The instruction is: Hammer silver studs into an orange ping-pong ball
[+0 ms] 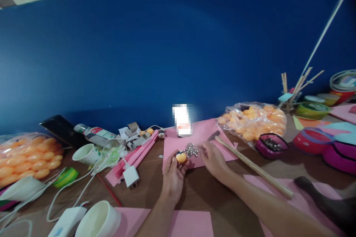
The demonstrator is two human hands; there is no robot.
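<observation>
My left hand (174,173) is closed around a small orange ball (181,157), held just above a pink paper sheet (194,137) on the brown table. A little pile of small silver beads (191,150) lies on that sheet right beside the ball. My right hand (213,159) rests palm down on the sheet, its fingertips reaching toward the beads; whether they pinch anything is hidden.
A long wooden stick (254,168) lies right of my right hand. Clear bags of orange balls sit at right (254,119) and far left (26,157). A magenta tin (271,145), white cups (98,220), a white charger (130,176), a bottle (96,135) and coloured bowls (313,140) surround the sheet.
</observation>
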